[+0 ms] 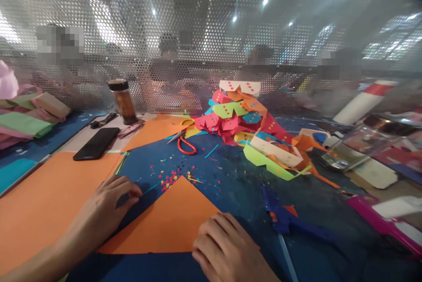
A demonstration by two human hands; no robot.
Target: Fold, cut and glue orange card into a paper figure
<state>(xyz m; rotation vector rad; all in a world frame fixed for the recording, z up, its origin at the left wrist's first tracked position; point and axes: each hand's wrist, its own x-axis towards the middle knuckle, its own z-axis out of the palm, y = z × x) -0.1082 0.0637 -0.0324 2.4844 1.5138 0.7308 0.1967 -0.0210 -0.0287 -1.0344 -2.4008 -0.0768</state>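
Observation:
A sheet of orange paper (171,225), folded to a triangle with its peak pointing away from me, lies on the blue table. My right hand (227,249) is closed over the paper's right part, its fingers bent and pressed together on it. To the left of the triangle hovers my left hand (114,203), thumb and fingers apart with nothing between them. Small coloured paper bits (174,176) are scattered just beyond the peak. Farther back lie scissors (187,143) with red and yellow handles. More orange sheets (59,198) spread out under my left forearm.
Cut paper masks (231,119) form a heap against the perforated metal screen (194,18). A blue glue gun (286,218) lies at right, beside a magenta tool (385,220). A phone (96,143) and a dark-lidded jar (124,102) stand back left. People sit beyond the screen.

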